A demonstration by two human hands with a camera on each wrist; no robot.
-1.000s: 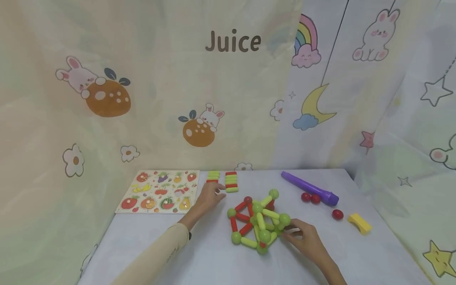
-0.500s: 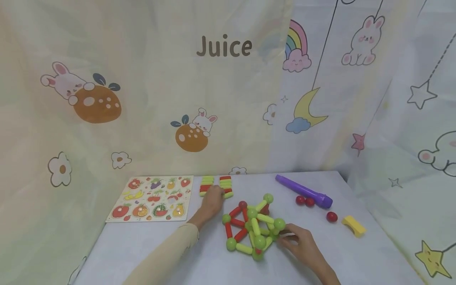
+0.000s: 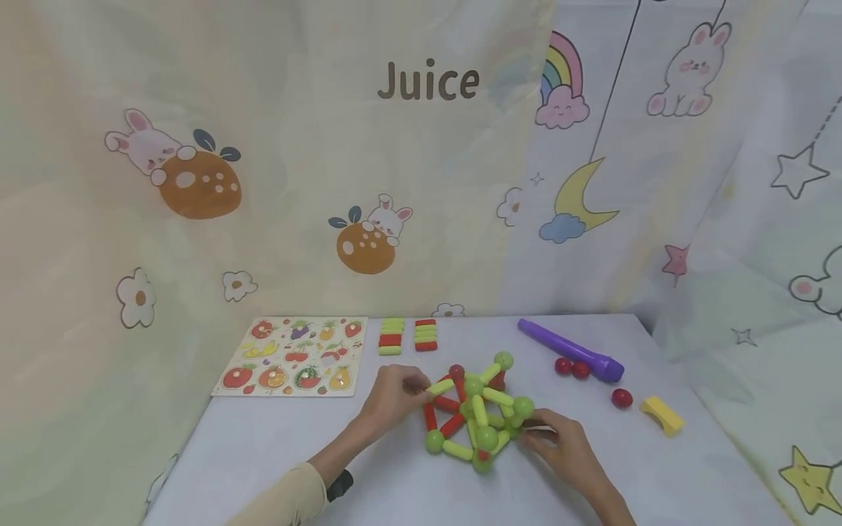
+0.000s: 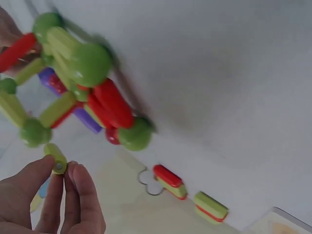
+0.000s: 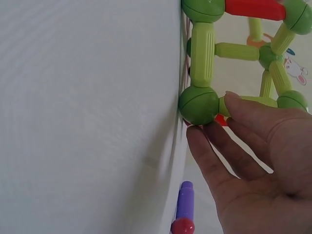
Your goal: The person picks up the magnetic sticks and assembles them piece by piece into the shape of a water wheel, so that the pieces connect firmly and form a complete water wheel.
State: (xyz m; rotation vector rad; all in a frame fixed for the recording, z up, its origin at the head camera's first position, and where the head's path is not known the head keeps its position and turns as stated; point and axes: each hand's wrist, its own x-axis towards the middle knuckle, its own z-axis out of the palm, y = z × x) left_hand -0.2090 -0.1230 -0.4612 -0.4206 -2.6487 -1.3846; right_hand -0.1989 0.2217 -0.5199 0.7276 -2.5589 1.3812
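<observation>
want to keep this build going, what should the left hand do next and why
Probably ease the lime rod against the green ball it points toward: the left hand pinches the rod close to the ball-and-rod frame, while the right hand grips its other side. Whether they touch is unclear.

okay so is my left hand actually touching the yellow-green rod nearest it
Touching. The left wrist view shows it: the left hand pinches the yellow-green rod with thumb and fingers.
</observation>
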